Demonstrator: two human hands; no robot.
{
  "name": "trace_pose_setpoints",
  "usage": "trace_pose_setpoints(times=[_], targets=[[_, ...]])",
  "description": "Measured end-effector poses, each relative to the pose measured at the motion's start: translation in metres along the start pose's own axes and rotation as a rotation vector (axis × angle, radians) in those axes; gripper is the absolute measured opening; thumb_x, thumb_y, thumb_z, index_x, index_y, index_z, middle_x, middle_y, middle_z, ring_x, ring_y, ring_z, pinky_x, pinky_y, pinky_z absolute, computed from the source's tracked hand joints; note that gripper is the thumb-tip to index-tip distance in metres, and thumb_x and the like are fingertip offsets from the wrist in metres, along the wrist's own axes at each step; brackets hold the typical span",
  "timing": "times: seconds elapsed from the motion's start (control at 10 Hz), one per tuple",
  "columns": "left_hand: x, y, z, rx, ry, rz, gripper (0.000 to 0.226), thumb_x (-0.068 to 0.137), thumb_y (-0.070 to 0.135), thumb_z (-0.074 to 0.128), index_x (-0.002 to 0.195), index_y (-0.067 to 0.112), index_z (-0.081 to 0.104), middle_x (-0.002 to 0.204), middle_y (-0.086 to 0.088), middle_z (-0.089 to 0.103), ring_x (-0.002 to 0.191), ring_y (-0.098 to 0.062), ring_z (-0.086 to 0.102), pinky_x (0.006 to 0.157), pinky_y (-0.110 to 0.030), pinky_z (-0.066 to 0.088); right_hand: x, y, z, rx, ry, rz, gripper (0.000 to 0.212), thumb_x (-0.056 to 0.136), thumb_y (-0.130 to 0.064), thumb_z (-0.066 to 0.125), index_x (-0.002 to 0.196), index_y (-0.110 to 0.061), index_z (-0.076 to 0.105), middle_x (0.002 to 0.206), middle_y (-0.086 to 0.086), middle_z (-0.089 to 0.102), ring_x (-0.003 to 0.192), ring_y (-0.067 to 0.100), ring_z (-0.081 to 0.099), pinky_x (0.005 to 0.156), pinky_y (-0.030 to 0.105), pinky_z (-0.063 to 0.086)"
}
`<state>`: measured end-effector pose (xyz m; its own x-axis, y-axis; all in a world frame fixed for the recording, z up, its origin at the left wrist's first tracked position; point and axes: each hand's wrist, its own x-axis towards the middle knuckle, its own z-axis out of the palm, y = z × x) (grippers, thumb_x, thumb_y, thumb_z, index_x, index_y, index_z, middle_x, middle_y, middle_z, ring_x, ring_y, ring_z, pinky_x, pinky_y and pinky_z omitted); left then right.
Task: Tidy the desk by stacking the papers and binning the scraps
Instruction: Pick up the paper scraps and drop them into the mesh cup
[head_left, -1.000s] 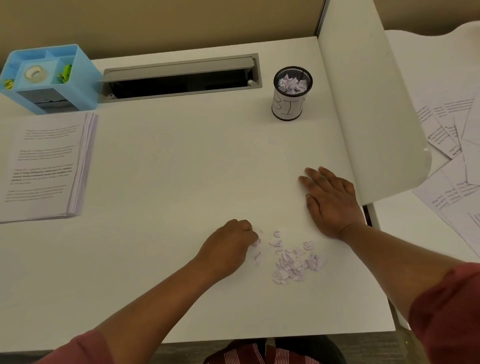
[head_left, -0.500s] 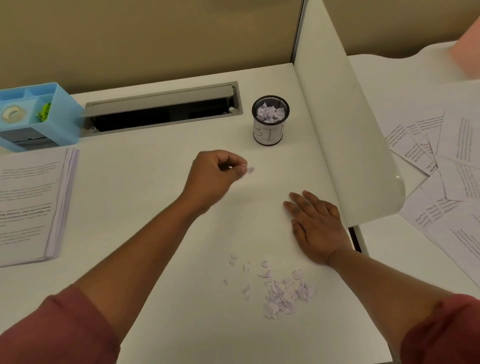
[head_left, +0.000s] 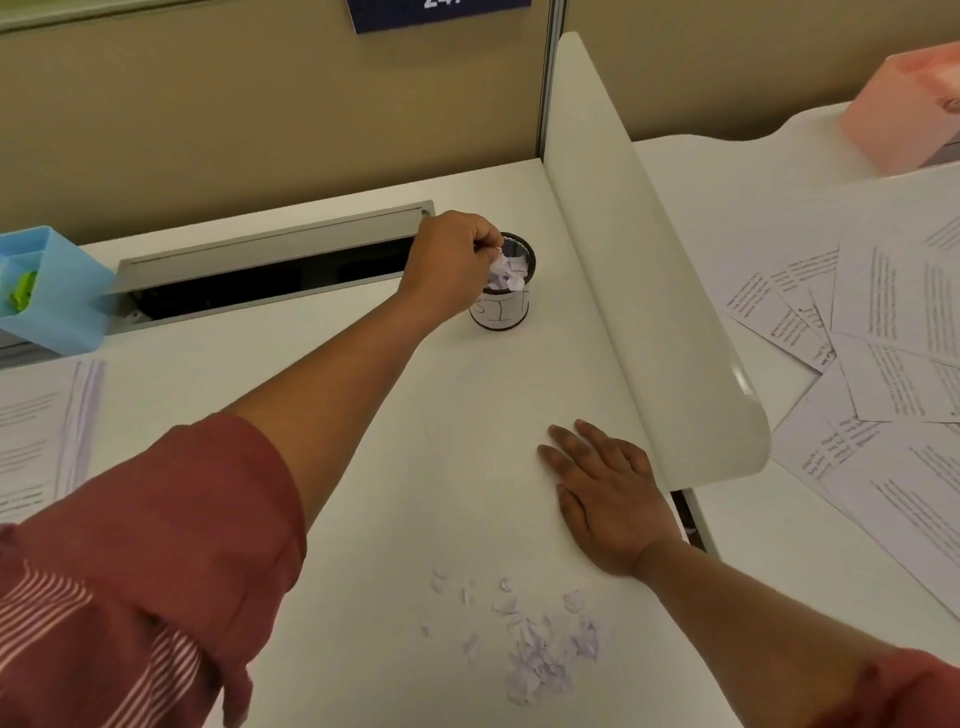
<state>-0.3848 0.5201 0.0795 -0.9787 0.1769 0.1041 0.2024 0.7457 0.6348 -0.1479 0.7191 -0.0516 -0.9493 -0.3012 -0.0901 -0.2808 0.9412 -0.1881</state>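
A small black mesh cup (head_left: 511, 312) with a white label stands at the back of the white desk (head_left: 363, 426) and is heaped with white paper scraps. My left hand (head_left: 454, 257) hovers over its left rim, fingertips pinched on scraps (head_left: 497, 255) just above the heap. My right hand (head_left: 605, 493) lies flat on the desk with fingers straight. A scatter of small pale scraps (head_left: 540, 649) lies on the desk close to me. A neat stack of printed papers (head_left: 44, 431) sits at the left edge.
A blue desk organiser (head_left: 52, 296) stands at the back left beside an open grey cable slot (head_left: 270, 265). A white curved divider (head_left: 649, 291) bounds the desk on the right. Beyond it, loose printed sheets (head_left: 893, 364) lie spread, with a pink box (head_left: 906, 111) behind them.
My left hand picked scraps from the pile near me, carried them away across the desk and now holds them over the cup. My right hand stayed flat on the desk.
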Motion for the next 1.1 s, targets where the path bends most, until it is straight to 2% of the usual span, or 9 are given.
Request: trace_pose_setpoints(times=[0.2,0.4,0.6,0.7,0.8,0.9,1.1], targets=[[0.012,0.003,0.002,0.099,-0.098,0.023,0.023,0.091,0.011,0.069,0.113,0.015,0.076,0.104,-0.005,0.074,0.098,-0.024,0.066,0.09,-0.038,0.056,0.001,0.001,0.0,-0.004,0.019,-0.004,0.052,0.099,-0.037,0.036,0.15,-0.029,0.043,0.161,-0.005,0.036,0.15,0.023,0.028,0.113,0.04,0.023],[0.01,-0.002,0.006,0.012,-0.06,0.041,0.026,0.091,0.001,0.065,0.112,0.013,0.074,0.104,-0.004,0.073,0.095,-0.021,0.067,0.089,-0.04,0.058,0.0,0.001,0.001,-0.019,0.004,0.001,0.053,0.1,-0.037,0.035,0.152,-0.03,0.04,0.162,-0.006,0.034,0.152,0.022,0.026,0.114,0.04,0.022],[-0.03,-0.011,0.02,-0.052,0.167,0.341,0.016,0.087,-0.004,0.061,0.097,0.006,0.07,0.094,-0.005,0.066,0.088,-0.019,0.059,0.079,-0.025,0.047,0.001,0.0,0.001,-0.032,-0.007,0.005,0.052,0.1,-0.038,0.034,0.152,-0.03,0.039,0.163,-0.006,0.032,0.152,0.022,0.024,0.115,0.039,0.02],[-0.066,-0.033,0.047,0.034,0.127,0.499,0.02,0.086,-0.007,0.064,0.099,0.003,0.073,0.099,-0.011,0.07,0.095,-0.026,0.06,0.086,-0.028,0.045,0.001,0.001,0.001,-0.031,-0.004,0.003,0.052,0.1,-0.037,0.035,0.152,-0.029,0.04,0.163,-0.005,0.033,0.152,0.023,0.025,0.115,0.04,0.021],[-0.082,-0.051,0.063,0.108,-0.071,0.444,0.024,0.09,-0.003,0.063,0.11,0.004,0.075,0.112,-0.013,0.07,0.101,-0.031,0.063,0.09,-0.036,0.053,0.001,0.0,0.0,-0.038,-0.001,0.002,0.052,0.1,-0.037,0.034,0.151,-0.028,0.041,0.162,-0.005,0.034,0.151,0.023,0.026,0.114,0.04,0.022],[-0.093,-0.061,0.076,0.187,-0.312,0.229,0.032,0.101,0.015,0.055,0.13,0.013,0.067,0.143,-0.012,0.057,0.121,-0.037,0.054,0.097,-0.05,0.05,0.001,-0.001,-0.001,-0.046,-0.003,0.007,0.052,0.1,-0.036,0.034,0.152,-0.028,0.04,0.162,-0.005,0.034,0.152,0.023,0.026,0.114,0.04,0.022],[-0.09,-0.051,0.079,0.254,-0.362,0.151,0.044,0.105,0.03,0.048,0.147,0.018,0.051,0.158,-0.008,0.033,0.129,-0.036,0.04,0.102,-0.045,0.044,0.002,-0.001,-0.001,-0.05,-0.008,0.011,0.053,0.1,-0.036,0.034,0.152,-0.028,0.039,0.162,-0.005,0.033,0.152,0.022,0.025,0.114,0.04,0.023]])
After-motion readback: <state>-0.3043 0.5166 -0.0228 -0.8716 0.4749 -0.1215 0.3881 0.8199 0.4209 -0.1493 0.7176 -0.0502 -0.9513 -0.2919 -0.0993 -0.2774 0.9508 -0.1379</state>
